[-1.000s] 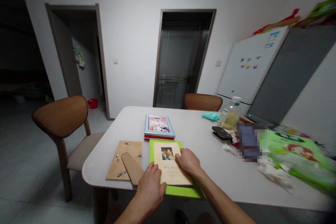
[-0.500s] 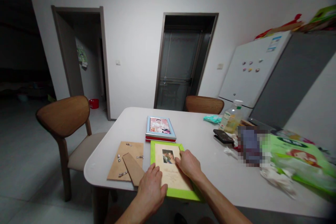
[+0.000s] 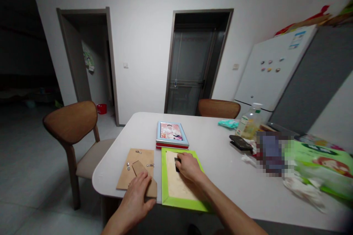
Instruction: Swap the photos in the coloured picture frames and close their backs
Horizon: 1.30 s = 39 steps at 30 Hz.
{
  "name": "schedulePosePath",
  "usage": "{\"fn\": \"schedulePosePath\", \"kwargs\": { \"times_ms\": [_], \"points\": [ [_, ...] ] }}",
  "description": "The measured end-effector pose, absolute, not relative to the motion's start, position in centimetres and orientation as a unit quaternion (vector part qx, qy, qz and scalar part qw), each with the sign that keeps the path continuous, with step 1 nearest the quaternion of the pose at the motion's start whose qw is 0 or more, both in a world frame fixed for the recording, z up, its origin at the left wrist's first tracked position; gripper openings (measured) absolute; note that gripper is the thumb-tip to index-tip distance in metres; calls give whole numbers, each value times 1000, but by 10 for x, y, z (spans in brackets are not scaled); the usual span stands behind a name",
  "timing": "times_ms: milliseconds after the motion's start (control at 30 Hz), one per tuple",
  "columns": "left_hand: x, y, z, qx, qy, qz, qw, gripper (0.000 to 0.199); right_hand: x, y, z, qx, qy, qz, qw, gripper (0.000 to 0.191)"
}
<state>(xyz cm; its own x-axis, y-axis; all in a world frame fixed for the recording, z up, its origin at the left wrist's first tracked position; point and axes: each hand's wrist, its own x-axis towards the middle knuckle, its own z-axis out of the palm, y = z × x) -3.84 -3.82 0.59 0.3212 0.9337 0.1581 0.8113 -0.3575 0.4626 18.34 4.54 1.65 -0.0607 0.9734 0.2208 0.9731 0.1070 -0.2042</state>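
My left hand (image 3: 137,194) rests on a brown picture-frame backing board (image 3: 124,176), its fingers over the flat stand leg (image 3: 139,169) and its thumb apart near the table edge. Small metal clips dot the board. Beside it lies a lime-green picture frame (image 3: 164,183) with a cream insert (image 3: 172,183). On that insert lies my right hand (image 3: 190,167), fingers bent and touching it, holding nothing I can see. Those fingers mostly cover the small dark photo (image 3: 176,164) at its middle. Behind the green frame sits a silver-blue photo frame (image 3: 180,141), stacked on something red.
The white table (image 3: 215,176) carries a black phone-like object (image 3: 241,143), a bottle of yellowish liquid (image 3: 249,123), a teal packet (image 3: 228,123), crumpled tissues (image 3: 305,192) and a green tissue pack (image 3: 325,161) at the right. Wooden chairs (image 3: 71,121) stand at the left and far side.
My left hand has moved left from the green frame onto the backing board's stand leg. My right hand has shifted over the photo, covering most of it. The view has turned slightly.
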Motion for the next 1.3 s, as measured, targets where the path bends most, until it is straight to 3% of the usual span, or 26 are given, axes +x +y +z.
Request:
{"fn": "schedulePosePath", "kwargs": {
  "times_ms": [200,433,567,767,1067,1300],
  "points": [
    [-45,-37,4,797,557,189,133,59,189,42,3,-673,-728,-11,131,31],
    [-80,-27,-5,758,620,180,92,62,158,23,21,-618,-769,18,159,31],
    [-91,-24,-16,752,621,208,76,59,114,5,23,-533,-821,59,193,38],
    [-94,-19,-22,746,621,237,47,48,75,1,13,-551,-810,83,182,36],
    [-92,-23,-26,755,605,251,32,43,64,2,10,-551,-783,157,240,57],
    [-71,-25,3,794,525,304,-38,44,105,-12,53,-542,-768,146,308,40]
  ]
}}
